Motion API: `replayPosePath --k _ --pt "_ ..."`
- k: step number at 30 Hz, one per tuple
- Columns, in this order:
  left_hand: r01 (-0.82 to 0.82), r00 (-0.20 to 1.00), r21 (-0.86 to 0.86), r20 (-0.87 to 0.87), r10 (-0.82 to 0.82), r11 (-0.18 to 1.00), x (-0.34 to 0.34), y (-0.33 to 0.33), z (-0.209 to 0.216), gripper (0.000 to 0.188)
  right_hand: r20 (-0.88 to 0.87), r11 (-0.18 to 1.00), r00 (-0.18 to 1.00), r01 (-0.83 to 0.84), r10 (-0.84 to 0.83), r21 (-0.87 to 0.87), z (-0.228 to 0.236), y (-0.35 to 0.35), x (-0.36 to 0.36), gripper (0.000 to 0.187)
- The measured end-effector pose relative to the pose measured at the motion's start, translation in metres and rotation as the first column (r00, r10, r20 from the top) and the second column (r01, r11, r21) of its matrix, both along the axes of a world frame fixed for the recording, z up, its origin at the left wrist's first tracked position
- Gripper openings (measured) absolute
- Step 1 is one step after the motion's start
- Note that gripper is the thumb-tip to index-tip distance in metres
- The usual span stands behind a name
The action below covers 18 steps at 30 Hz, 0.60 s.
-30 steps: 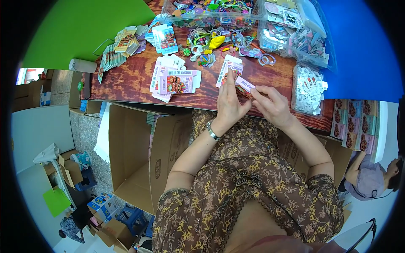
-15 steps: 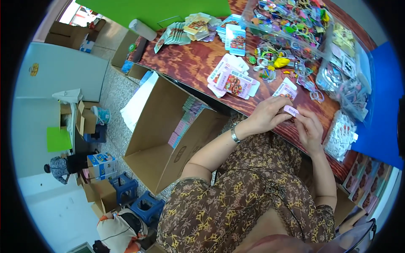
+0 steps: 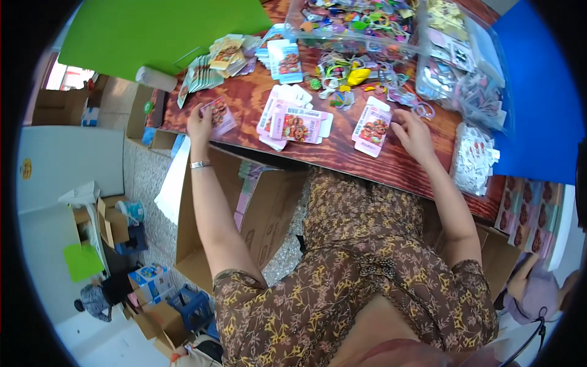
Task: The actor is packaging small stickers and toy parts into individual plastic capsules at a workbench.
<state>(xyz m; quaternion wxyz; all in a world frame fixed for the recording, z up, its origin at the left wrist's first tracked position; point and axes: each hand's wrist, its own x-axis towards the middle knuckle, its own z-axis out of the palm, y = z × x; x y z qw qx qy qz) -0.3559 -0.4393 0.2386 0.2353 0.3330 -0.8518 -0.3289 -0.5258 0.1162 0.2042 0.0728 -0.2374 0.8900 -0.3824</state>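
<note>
Both hands have parted since the earlier frame: they were together around one pink piece, and are now well apart. At far left, my left hand [image 3: 200, 125] is at the table's near-left edge, fingers on the left side of a pink pack [image 3: 222, 120]. I cannot tell whether these fingers pinch the pack or merely rest on it. The pack lies in front of the fanned green cards [image 3: 200, 81]; I judge it to be the piece handled a moment ago, now separated from the right hand.

Next, at centre, the pile of pink cartons [image 3: 297, 126] has stayed in place on the wood-patterned table [image 3: 257, 159]. Right of it, a single pink carton [image 3: 373, 127] lies flat with its end flaps extended, now uncovered by the hands.

At right, my right hand [image 3: 416, 137] is beside that carton, thumb and fingers slightly spread with no part visible between them; contact with the carton's edge cannot be confirmed. I judge this hand to be free. Farther right stands the tub of white packets [image 3: 474, 162].
</note>
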Motion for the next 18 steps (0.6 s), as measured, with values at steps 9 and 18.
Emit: replayPosePath --k 9,18 --pt "0.275 0.959 -0.456 0.064 -0.277 0.847 -0.033 0.114 0.02 0.048 -0.018 0.991 1.0 0.005 -0.002 0.135 -0.002 -0.034 -0.007 0.045" --pt "0.484 0.826 -0.321 -0.139 -0.546 0.814 -0.049 0.398 -0.009 0.105 -0.344 0.986 0.93 -0.156 0.128 -0.054 0.049 -0.021 0.046 0.025"
